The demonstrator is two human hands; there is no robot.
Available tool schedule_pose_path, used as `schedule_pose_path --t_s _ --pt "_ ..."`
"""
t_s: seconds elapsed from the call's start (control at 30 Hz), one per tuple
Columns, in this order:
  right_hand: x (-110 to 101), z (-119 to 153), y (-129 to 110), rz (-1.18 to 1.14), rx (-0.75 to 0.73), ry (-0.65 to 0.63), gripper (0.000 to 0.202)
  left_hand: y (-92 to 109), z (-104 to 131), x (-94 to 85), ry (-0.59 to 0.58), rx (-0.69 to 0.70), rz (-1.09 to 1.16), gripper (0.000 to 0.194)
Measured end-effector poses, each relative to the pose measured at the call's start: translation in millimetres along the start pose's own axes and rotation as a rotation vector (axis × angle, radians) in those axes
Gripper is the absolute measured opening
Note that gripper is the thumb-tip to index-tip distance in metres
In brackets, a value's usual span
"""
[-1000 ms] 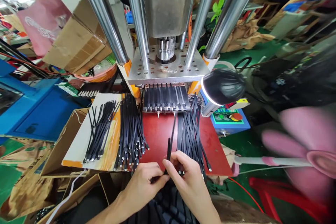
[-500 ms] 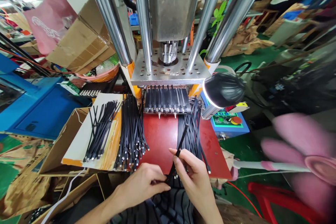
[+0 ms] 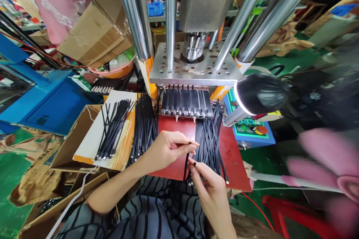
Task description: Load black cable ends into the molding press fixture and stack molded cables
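Note:
My left hand pinches the upper end of a short flat black cable, which hangs down over the red table. Just below and to the right, my right hand pinches a small black end near the same cable. Behind my hands, a row of black cables lies in a metal fixture under the press plate. One pile of loose black cables lies left of my hands, another pile to the right.
A bundle of cables rests on a white board at the left. A black lamp and a control box with buttons stand at the right. Further right are a pink fan and a red stool.
My left hand has moved up and now pinches the upper end of the cable. My right hand has shifted slightly down and right. The view has shifted.

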State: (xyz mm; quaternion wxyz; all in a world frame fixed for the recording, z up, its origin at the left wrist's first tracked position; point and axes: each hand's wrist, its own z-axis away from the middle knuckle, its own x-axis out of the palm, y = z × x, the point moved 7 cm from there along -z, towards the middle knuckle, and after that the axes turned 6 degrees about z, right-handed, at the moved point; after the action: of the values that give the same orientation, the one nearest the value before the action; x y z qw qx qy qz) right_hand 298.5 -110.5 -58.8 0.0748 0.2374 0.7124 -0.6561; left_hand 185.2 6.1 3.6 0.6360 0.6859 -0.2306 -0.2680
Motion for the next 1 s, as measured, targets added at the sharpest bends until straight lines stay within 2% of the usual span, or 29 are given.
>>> schedule_pose_path --t_s 0.13,0.23,0.33,0.43,0.67,0.8,0.93,1.0 --pt "-21 2 10 -0.075 0.094 0.115 0.028 -2 4 -0.8 -0.054 -0.028 0.071 0.031" --pt "-28 -2 6 -0.148 0.156 0.1 0.032 -6 4 2.3 -0.1 -0.092 0.18 0.035" --pt "-24 -11 -8 -0.15 0.106 0.016 0.03 -10 4 4.6 -0.128 -0.119 0.243 0.038" --pt "-18 -20 -18 -0.148 0.022 -0.034 0.02 -9 4 4.6 -0.144 -0.085 0.185 0.035" --pt "-14 -26 -20 -0.112 -0.047 0.037 0.019 5 2 -1.7 -0.093 0.089 -0.019 0.029" --pt "-16 -30 -26 -0.117 -0.088 0.098 0.016 8 -1 0.9 -0.093 0.125 -0.051 0.031" --pt "-10 -35 -16 -0.112 -0.029 0.133 0.024 12 -13 4.1 -0.053 0.164 -0.066 0.031" --pt "2 -32 -4 -0.096 0.029 0.071 0.035 15 -27 1.7 -0.019 0.187 -0.068 0.031"
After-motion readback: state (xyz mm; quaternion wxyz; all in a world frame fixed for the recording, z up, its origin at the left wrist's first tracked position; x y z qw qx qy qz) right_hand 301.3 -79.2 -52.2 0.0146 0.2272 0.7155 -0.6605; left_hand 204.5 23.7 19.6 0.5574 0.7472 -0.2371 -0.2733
